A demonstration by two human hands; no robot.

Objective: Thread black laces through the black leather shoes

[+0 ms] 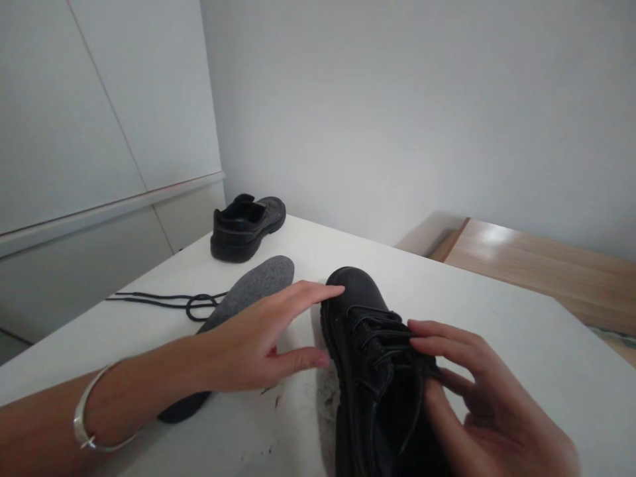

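Note:
A black lace-up shoe (365,318) rests on the white table, its toe pointing away from me and its laces running across the front. My left hand (278,338) is beside the toe with index finger and thumb apart. Its index fingertip is at the toe cap, and I cannot tell whether it touches. My right hand (477,391) grips the right edge of the shoe's opening near the laces, thumb on the inner side and fingers outside. Partly under my left forearm lies a grey felt insole (261,281).
Another black shoe (243,225) stands at the table's far left corner. A loose black shoelace (186,303) lies left of the insole. Dark crumbs of dirt mark the white table (298,430). Beyond its right edge is a wooden surface (536,258), with walls behind.

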